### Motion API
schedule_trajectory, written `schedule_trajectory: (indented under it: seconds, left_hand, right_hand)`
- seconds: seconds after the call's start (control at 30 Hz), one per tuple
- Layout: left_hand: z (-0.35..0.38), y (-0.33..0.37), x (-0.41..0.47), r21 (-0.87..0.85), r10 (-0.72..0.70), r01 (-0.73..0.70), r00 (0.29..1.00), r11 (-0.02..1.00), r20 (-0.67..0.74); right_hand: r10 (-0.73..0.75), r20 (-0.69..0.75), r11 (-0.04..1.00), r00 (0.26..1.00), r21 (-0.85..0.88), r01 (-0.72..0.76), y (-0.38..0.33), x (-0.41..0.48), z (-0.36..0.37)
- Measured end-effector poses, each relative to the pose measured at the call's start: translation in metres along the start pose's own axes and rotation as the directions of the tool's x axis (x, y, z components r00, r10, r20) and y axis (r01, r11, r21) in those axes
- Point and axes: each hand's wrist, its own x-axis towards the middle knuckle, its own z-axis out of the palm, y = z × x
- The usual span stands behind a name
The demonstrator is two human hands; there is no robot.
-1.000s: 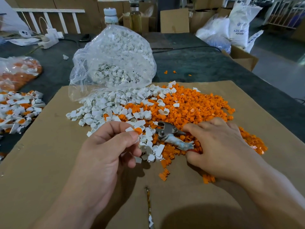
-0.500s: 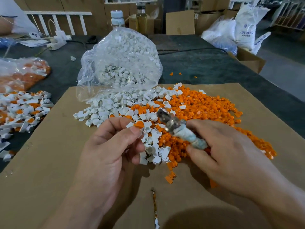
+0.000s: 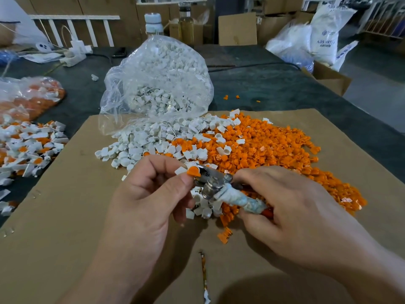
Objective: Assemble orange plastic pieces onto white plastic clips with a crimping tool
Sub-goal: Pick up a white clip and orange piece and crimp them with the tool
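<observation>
pinching a white clip [image 3: 180, 170] with an orange piece [image 3: 194, 171] seated on it, between thumb and forefinger of the left hand [image 3: 151, 194], other fingers curled under. gripping the crimping tool [image 3: 219, 189] in the right hand [image 3: 291, 211], fingers wrapped round the tape-bound handle, metal nose pointing left and touching the orange piece. both held up over the cardboard sheet [image 3: 65, 216], probably to line up nose and cap in plain sight before squeezing. cannot tell whether the nose is closed on the part.

orange piece: small, bright, domed cap. clip: white, angular, mostly hidden behind the thumb.

just beyond the hands: loose orange pile [image 3: 274, 150] to the right, white clip pile [image 3: 140, 145] to the left, mixed where meeting; likely laid so for short reach by either hand. behind: clear bag [image 3: 162, 80] spilling clips onto the sheet. far left, on the dark bench [image 3: 274, 88]: heap of white-and-orange parts [image 3: 28, 148], apparently finished stock, kept well apart from the raw piles.
</observation>
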Motion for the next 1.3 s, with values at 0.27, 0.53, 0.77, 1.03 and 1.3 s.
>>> schedule_trajectory:
  seconds: [0.27, 0.53, 0.77, 1.03, 1.3]
  left_hand:
    - [0.0004, 0.0019, 0.0006, -0.002, 0.016, -0.016, 1.0, 1.0, -0.02]
    - [-0.0005, -0.0008, -0.0013, 0.095, 0.062, -0.063, 0.998, 0.993, 0.017]
    - [-0.0037, -0.0037, -0.0013, 0.172, 0.08, -0.086, 0.996, 0.981, 0.041]
    - [-0.0038, -0.0049, -0.0005, 0.177, 0.076, -0.09, 0.994, 0.98, 0.085]
    - [-0.0021, -0.0034, -0.0019, 0.158, 0.067, -0.08, 0.994, 0.984, 0.087]
  right_hand:
    - [0.009, -0.037, 0.999, 0.999, 0.041, -0.007, 0.0, -0.0003, -0.0009]
    - [0.002, -0.04, 0.999, 0.999, 0.038, -0.001, -0.0002, -0.0002, -0.0014]
    - [0.005, -0.03, 1.0, 1.0, 0.027, -0.004, 0.0002, -0.0003, -0.0025]
    - [0.013, 0.039, 0.999, 0.999, -0.033, -0.012, 0.0013, 0.0022, -0.0013]
    - [0.064, 0.019, 0.997, 0.998, -0.049, -0.062, -0.0016, 0.0021, 0.0031]
